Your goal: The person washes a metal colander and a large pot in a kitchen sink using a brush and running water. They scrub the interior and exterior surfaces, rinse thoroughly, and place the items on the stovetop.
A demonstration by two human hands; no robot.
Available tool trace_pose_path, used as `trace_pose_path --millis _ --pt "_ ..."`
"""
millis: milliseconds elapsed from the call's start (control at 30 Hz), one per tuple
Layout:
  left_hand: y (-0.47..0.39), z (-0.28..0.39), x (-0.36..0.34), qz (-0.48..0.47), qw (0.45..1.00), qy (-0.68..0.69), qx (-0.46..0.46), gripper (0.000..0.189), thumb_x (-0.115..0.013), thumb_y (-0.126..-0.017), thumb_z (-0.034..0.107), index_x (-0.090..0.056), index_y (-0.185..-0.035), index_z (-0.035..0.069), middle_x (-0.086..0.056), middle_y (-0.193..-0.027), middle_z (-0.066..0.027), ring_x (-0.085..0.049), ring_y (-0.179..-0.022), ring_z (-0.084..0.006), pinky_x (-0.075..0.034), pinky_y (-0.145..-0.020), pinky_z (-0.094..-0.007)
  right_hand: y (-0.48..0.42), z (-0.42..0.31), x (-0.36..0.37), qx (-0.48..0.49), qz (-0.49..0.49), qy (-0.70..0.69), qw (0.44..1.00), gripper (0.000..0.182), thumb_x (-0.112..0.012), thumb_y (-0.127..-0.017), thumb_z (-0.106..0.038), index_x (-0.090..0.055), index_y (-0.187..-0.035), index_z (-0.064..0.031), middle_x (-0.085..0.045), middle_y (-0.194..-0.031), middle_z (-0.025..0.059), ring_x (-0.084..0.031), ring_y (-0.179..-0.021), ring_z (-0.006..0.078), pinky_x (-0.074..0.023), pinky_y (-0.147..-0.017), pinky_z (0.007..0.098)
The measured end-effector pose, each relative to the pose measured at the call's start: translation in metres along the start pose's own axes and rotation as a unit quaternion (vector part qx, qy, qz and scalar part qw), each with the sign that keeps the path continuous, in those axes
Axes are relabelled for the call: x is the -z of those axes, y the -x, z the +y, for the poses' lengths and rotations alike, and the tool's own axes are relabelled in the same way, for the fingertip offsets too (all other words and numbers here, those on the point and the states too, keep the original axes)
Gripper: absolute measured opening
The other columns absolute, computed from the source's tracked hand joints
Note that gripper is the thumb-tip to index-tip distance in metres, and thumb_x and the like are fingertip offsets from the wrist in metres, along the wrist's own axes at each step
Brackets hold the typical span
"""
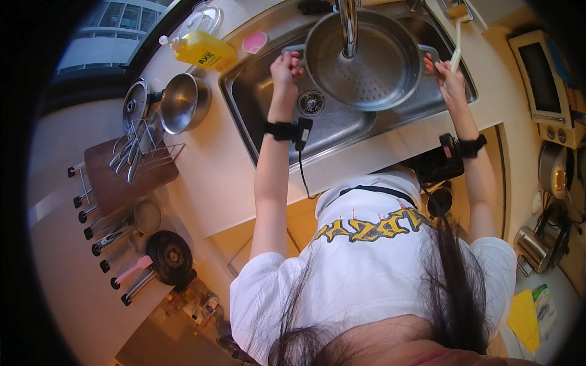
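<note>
A large round metal steamer pan [366, 87], with rows of holes showing in its bottom, sits over the double sink beneath the faucet [349, 32]. My left hand [285, 73] has its fingers curled at the pan's left loop handle [293, 48]. On the other side, my right hand [447, 81] holds a long-handled brush [457, 43] with a pale handle and tan head. Fingers of that hand also reach the right loop handle [428, 54]; how firmly they grip it is hard to tell.
The steel sink [339, 130] shows a drain strainer [311, 103]. Left of it are a yellow AXE detergent bottle [203, 50], a pink round item [254, 42], a steel saucepan [183, 103] and a rack of knives [132, 153]. A toaster oven [536, 82] stands right.
</note>
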State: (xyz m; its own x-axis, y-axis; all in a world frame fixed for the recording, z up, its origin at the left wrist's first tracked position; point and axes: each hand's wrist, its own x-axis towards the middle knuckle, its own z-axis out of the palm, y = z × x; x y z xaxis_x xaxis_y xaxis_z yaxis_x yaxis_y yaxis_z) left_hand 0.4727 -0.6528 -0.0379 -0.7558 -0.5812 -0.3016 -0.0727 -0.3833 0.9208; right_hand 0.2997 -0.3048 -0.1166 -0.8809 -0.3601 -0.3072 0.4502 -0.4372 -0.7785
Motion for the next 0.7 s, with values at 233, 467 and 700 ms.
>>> trace_pose_path --millis 233,467,700 --pt "0.003 0.030 0.050 0.061 0.996 -0.057 0.003 0.025 -0.039 -0.089 0.016 -0.052 -0.074 0.001 -0.040 -0.053 0.0065 -0.030 -0.041 -0.0032 -0.026 -0.040 -0.0186 0.034 0.027 -0.055 -0.094 0.003 0.047 0.995 0.017 -0.061 -0.073 -0.002 -0.048 -0.072 -0.0124 -0.051 -0.070 -0.0028 -0.050 -0.058 0.0076 -0.0395 -0.056 0.0212" --pt "0.034 -0.004 0.004 -0.010 1.000 0.005 0.028 0.026 -0.042 -0.090 0.024 -0.054 -0.077 0.005 -0.040 -0.054 0.0051 -0.033 -0.042 -0.0042 -0.035 -0.044 -0.0183 0.028 -0.007 -0.006 0.002 0.016 0.042 0.999 0.020 -0.048 -0.080 0.005 -0.039 -0.070 -0.0105 -0.058 -0.101 0.0180 -0.061 -0.088 0.0213 -0.0458 -0.064 0.0202" --pt "-0.003 0.022 0.029 0.077 0.991 -0.089 -0.060 0.026 -0.040 -0.090 0.021 -0.053 -0.073 0.006 -0.037 -0.052 0.0070 -0.034 -0.044 -0.0038 -0.032 -0.044 -0.0192 0.041 0.008 -0.067 -0.018 0.037 0.079 0.996 0.020 -0.051 -0.078 0.004 -0.039 -0.071 -0.0104 -0.060 -0.097 0.0142 -0.062 -0.081 0.0211 -0.0467 -0.065 0.0217"
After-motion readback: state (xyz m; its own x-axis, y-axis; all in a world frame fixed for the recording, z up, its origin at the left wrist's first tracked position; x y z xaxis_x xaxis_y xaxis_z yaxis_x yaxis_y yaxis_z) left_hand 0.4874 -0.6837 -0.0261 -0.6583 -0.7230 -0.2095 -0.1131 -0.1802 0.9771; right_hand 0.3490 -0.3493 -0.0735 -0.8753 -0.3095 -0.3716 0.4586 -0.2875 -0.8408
